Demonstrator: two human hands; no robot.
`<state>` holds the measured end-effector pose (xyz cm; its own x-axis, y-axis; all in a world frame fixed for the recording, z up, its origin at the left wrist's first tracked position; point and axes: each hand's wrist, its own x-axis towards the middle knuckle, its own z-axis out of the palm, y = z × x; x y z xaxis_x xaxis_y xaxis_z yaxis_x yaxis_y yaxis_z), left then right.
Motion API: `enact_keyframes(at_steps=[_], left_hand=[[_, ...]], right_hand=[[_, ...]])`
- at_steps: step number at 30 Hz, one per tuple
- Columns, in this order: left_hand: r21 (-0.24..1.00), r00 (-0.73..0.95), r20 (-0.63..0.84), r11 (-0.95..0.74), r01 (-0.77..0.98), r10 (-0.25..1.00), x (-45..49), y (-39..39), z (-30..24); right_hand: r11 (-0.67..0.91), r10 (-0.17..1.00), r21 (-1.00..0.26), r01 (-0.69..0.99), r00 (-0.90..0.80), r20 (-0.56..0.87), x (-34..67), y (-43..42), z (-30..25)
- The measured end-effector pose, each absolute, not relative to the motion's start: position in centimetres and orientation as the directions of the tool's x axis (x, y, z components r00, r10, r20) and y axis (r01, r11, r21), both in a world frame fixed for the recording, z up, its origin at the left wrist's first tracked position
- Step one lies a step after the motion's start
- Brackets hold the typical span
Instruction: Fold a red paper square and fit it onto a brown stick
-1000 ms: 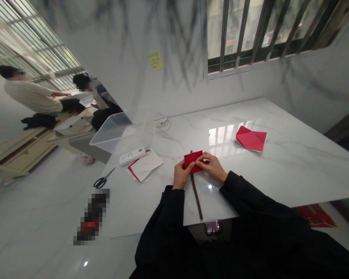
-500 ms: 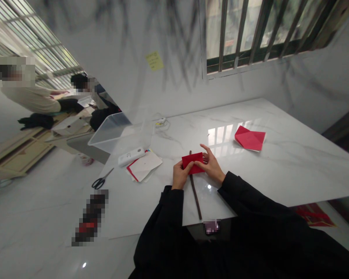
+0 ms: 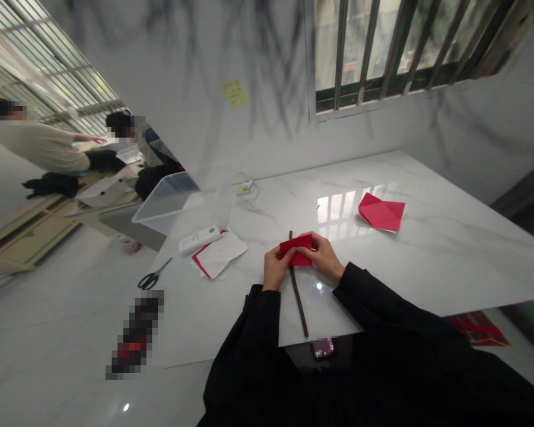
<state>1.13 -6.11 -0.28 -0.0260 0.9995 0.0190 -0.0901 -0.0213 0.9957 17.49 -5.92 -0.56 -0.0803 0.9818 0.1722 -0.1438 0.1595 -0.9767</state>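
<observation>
- Between the two hands, near table edge: small folded red paper [image 3: 298,249], lying over the top part of a thin dark stick [image 3: 298,290].
- Left hand [image 3: 275,268] pinches the paper's left edge, thumb on top, fingers curled under.
- Right hand [image 3: 324,255] pinches the paper's right side, fingers bent over its top edge, thumb near the fold.
- Stick runs from just beyond the paper back toward the person, passing between the wrists, flat on the white marble table [image 3: 427,249].
- Beyond and to the right of the right hand, well apart: another folded red paper sheet [image 3: 381,212], flat on the table.
- Left of the left hand, near: stack of white and red sheets [image 3: 218,254]; a white rectangular device [image 3: 200,239] just beyond it.
- Farther left: black scissors [image 3: 153,276] at the table edge; clear plastic bin [image 3: 169,198] beyond them.
- Far left background: two other people at a low wooden bench; what their hands are doing I cannot tell.
</observation>
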Motion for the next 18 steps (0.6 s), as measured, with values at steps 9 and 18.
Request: enact_keyframes(at_steps=[9,18], left_hand=[[0.998,-0.035,0.043,-0.045,-0.048,0.998,1.09,-6.11,-0.24],[0.999,-0.038,0.052,-0.052,-0.013,0.998,1.01,-6.06,-0.38]], right_hand=[[0.162,0.981,-0.98,-0.118,-0.091,0.173,17.55,-5.89,-0.44],[0.16,0.981,-0.98,-0.116,-0.096,0.171,17.61,-5.75,-0.62]])
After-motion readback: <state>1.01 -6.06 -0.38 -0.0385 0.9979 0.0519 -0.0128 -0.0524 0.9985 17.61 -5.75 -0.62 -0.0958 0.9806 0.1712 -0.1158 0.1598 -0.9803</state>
